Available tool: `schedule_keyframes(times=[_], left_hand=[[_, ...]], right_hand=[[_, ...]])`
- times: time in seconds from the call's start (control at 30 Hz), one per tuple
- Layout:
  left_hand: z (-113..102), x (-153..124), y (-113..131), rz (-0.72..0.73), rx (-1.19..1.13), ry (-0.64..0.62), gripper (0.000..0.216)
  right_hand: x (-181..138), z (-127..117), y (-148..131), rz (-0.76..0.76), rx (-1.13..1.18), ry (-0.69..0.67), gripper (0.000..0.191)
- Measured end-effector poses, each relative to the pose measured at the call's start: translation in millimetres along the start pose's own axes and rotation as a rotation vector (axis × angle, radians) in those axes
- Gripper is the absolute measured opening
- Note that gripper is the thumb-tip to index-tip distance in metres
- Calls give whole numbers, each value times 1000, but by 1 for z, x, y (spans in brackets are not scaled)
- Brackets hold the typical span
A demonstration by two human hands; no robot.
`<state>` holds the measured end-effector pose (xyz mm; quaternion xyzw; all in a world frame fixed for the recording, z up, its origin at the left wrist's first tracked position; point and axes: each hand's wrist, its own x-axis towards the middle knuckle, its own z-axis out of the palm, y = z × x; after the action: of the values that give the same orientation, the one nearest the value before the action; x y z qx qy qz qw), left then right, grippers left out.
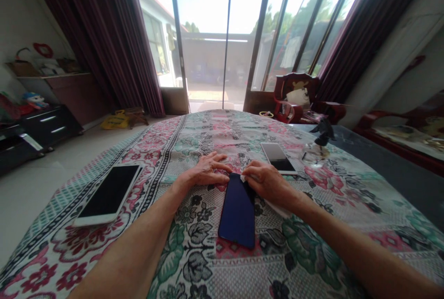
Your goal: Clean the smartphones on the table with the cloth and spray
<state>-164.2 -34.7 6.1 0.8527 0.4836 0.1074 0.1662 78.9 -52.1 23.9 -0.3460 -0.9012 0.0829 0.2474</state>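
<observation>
A dark blue-black phone (237,213) lies flat on the flowered tablecloth (194,262) in front of me. My left hand (208,169) rests at its far left corner, fingers spread over the cloth and the thumb by the phone's edge. At the far right corner, my right hand (265,181) has its fingers closed on a small white wipe (243,178), pressed to the phone. Part of the wipe is hidden under the hand. A white phone with a black screen (109,192) lies to the left, and another white phone (278,157) lies beyond my right hand.
A clear glass bowl (315,155) with a dark ornament on it stands at the right of the round table. Farther off are a red wooden chair (296,93), glass doors (208,58), dark curtains (114,35) and a black cabinet (52,125).
</observation>
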Motion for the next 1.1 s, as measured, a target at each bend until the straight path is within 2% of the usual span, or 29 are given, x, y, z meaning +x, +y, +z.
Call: schedule_keyframes(times=[0.13,0.23,0.33,0.57,0.77,0.93,1.0,1.1], left_hand=[[2,1,-2,0,-2,3,36],[4,1,-3,-2,0,21,34],[6,1,-3,-2,-7,55,33],[5,0,1,-8,-55,123,29],[9,0,4,-27,-170,248,27],[8,-13,26,-145,-212,334,26],[7,-22,41,-197,-195,324,36],[9,-39,66,-242,-184,239,61]], right_hand=[[-1,10,-4,8,-22,18,17],[-2,20,-2,47,14,158,14],[-2,26,2,57,85,231,14],[-1,27,4,92,108,261,14],[0,30,3,144,59,260,14],[0,30,2,165,57,249,14],[0,30,2,168,64,250,14],[-1,29,2,167,77,252,14]])
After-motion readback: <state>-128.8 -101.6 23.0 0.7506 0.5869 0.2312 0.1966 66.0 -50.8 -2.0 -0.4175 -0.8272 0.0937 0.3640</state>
